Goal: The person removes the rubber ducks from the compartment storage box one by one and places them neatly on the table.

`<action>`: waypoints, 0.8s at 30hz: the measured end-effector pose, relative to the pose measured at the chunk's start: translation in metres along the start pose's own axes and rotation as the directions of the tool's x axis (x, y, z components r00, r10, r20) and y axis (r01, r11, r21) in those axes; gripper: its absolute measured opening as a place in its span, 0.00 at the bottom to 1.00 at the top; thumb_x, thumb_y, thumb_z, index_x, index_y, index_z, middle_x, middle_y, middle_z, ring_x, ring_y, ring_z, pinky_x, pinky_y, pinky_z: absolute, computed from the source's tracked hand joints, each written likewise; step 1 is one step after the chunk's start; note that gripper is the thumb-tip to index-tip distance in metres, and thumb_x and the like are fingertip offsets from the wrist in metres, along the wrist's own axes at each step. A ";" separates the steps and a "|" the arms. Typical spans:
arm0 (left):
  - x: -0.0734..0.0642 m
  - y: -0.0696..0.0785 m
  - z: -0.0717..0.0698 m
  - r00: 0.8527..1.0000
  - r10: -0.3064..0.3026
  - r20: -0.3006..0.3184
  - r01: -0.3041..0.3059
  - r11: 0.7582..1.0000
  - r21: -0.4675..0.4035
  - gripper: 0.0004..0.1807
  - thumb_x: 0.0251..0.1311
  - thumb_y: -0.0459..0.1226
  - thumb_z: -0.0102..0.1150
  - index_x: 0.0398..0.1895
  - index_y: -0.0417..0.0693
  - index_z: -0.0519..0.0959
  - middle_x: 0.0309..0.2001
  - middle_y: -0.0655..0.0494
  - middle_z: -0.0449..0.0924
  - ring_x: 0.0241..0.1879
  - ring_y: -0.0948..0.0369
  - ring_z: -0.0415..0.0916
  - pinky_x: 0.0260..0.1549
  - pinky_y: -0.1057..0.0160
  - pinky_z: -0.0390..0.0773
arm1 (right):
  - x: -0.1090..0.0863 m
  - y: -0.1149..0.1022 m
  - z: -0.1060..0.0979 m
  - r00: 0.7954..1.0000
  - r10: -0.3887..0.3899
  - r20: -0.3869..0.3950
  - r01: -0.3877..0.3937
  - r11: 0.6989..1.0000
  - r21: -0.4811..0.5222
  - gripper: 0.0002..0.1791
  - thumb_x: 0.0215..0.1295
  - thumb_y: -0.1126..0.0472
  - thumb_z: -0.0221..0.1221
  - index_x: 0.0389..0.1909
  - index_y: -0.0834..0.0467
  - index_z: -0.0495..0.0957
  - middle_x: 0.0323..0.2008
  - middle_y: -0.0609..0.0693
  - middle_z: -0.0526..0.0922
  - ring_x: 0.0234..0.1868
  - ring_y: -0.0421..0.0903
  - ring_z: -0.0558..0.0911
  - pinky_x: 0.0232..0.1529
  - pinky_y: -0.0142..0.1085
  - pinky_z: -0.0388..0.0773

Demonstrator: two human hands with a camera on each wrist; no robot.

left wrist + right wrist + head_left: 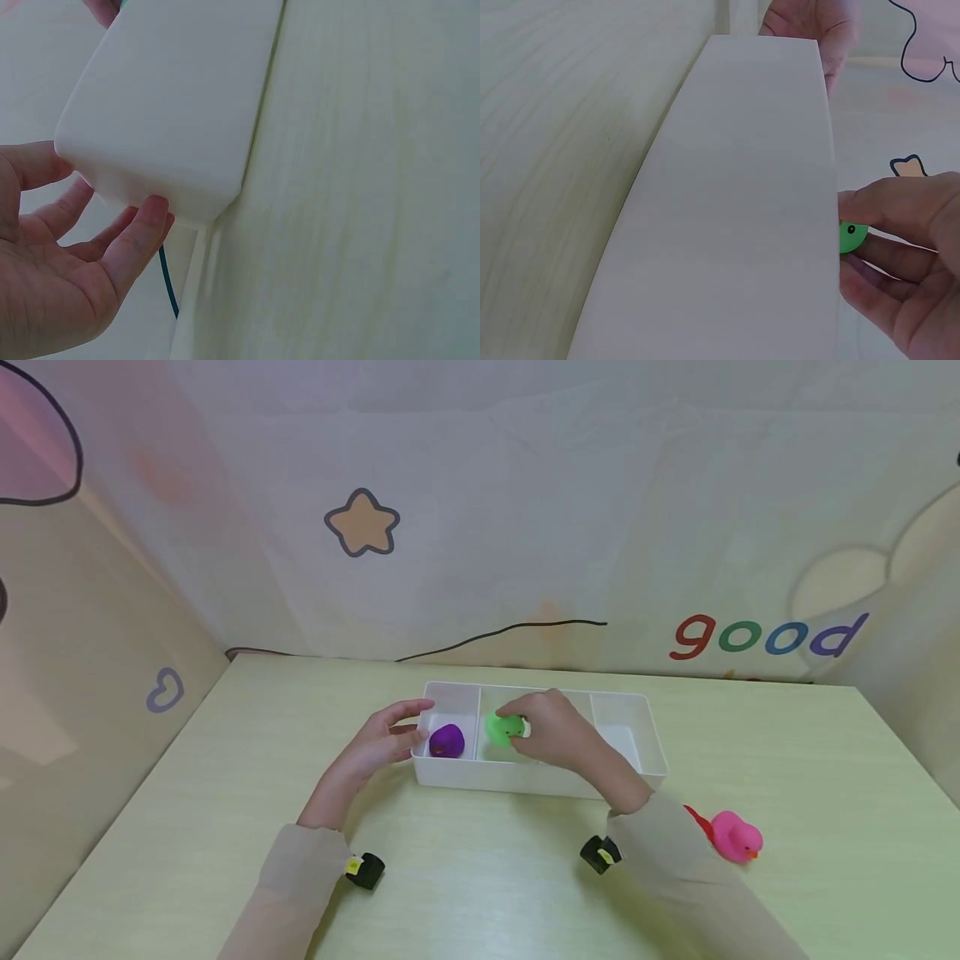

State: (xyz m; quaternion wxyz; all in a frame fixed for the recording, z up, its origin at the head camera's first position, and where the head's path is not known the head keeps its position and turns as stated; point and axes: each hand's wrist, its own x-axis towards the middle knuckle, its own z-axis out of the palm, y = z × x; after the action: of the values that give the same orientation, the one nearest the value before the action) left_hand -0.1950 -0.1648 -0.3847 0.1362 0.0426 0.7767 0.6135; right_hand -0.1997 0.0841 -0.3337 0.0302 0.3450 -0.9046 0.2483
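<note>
A white divided box (517, 777) stands on the table. My right hand (558, 731) pinches a green toy duck (512, 727) between thumb and fingers, over or inside the middle compartment; whether the duck touches the floor there I cannot tell. In the right wrist view, the duck's head (853, 236) shows its eye beyond the box wall. At the box's left end my left hand (382, 739) touches the wall and rim with spread fingers (142, 225). A purple toy duck (447, 741) lies in the left compartment, its beak partly visible.
On the table to the right sits a pink toy duck (735, 837). Beside it a red object (700, 821) is partly hidden by my right sleeve. The box's right compartment (622, 739) has a low divider wall. A printed cloth backdrop (480, 527) rises behind the table.
</note>
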 end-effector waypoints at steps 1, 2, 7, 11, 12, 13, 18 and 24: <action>0.000 0.000 0.000 1.000 0.001 0.001 -0.001 1.000 0.001 0.25 0.61 0.31 0.50 0.63 0.48 0.64 0.64 0.45 0.58 0.60 0.46 0.62 0.52 0.49 0.70 | -0.003 0.001 -0.002 1.000 -0.019 -0.022 0.019 1.000 0.001 0.15 0.46 0.74 0.62 0.39 0.68 0.81 0.36 0.56 0.84 0.33 0.45 0.80 0.35 0.34 0.78; 0.000 0.000 0.000 1.000 -0.002 -0.001 0.002 1.000 0.000 0.25 0.61 0.31 0.50 0.63 0.48 0.64 0.64 0.46 0.58 0.60 0.46 0.62 0.52 0.49 0.70 | -0.006 0.001 -0.004 0.998 -0.038 -0.042 0.038 0.999 0.002 0.15 0.46 0.74 0.62 0.39 0.68 0.81 0.36 0.56 0.84 0.34 0.46 0.80 0.35 0.35 0.78; -0.001 0.002 0.001 1.000 -0.001 -0.009 0.001 1.000 0.003 0.25 0.61 0.31 0.50 0.63 0.48 0.64 0.64 0.46 0.58 0.60 0.46 0.61 0.52 0.49 0.70 | -0.019 0.004 -0.015 0.987 -0.104 -0.121 0.108 0.994 0.030 0.15 0.45 0.74 0.64 0.38 0.67 0.81 0.36 0.55 0.84 0.34 0.47 0.81 0.37 0.39 0.79; -0.001 0.002 0.001 1.000 0.001 -0.004 -0.001 1.000 0.001 0.25 0.62 0.31 0.49 0.63 0.48 0.64 0.65 0.45 0.57 0.60 0.45 0.61 0.52 0.48 0.70 | -0.032 0.004 -0.023 0.983 -0.098 -0.156 0.104 0.994 0.026 0.17 0.44 0.74 0.66 0.40 0.67 0.80 0.38 0.56 0.83 0.38 0.49 0.81 0.38 0.39 0.80; -0.001 0.002 0.001 1.000 -0.003 -0.005 0.003 1.000 0.000 0.25 0.62 0.31 0.50 0.63 0.48 0.64 0.65 0.46 0.57 0.60 0.45 0.61 0.52 0.48 0.70 | -0.035 0.003 -0.025 0.982 -0.090 -0.164 0.095 0.995 0.023 0.17 0.44 0.73 0.66 0.40 0.67 0.80 0.39 0.57 0.83 0.39 0.50 0.81 0.37 0.39 0.79; 0.000 0.002 0.001 1.000 -0.002 -0.002 0.002 1.000 0.000 0.25 0.62 0.31 0.49 0.63 0.48 0.64 0.65 0.46 0.57 0.60 0.45 0.61 0.52 0.48 0.70 | -0.039 0.003 -0.027 0.982 -0.084 -0.170 0.089 0.996 0.021 0.17 0.44 0.73 0.66 0.40 0.67 0.80 0.39 0.57 0.82 0.39 0.50 0.81 0.37 0.38 0.79; 0.000 0.002 0.001 1.000 -0.010 -0.006 0.010 1.000 -0.001 0.25 0.62 0.30 0.49 0.63 0.49 0.65 0.65 0.47 0.58 0.60 0.47 0.62 0.52 0.49 0.70 | -0.055 0.000 -0.036 0.980 -0.062 -0.187 0.066 0.998 0.016 0.18 0.42 0.72 0.67 0.39 0.66 0.81 0.38 0.54 0.82 0.38 0.48 0.81 0.35 0.36 0.79; -0.001 0.002 0.002 1.000 -0.011 -0.010 0.011 1.000 0.002 0.25 0.62 0.31 0.49 0.63 0.49 0.64 0.65 0.47 0.58 0.60 0.46 0.62 0.52 0.48 0.70 | -0.077 0.002 -0.046 0.984 -0.011 -0.181 0.018 0.999 0.041 0.18 0.43 0.72 0.67 0.41 0.65 0.81 0.39 0.53 0.82 0.38 0.47 0.82 0.37 0.37 0.80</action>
State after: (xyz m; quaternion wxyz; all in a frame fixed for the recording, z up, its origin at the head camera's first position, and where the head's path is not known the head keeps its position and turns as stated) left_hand -0.1942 -0.1629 -0.3833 0.1358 0.0354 0.7783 0.6120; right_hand -0.1481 0.1541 -0.3119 0.1064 0.3283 -0.8901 0.2976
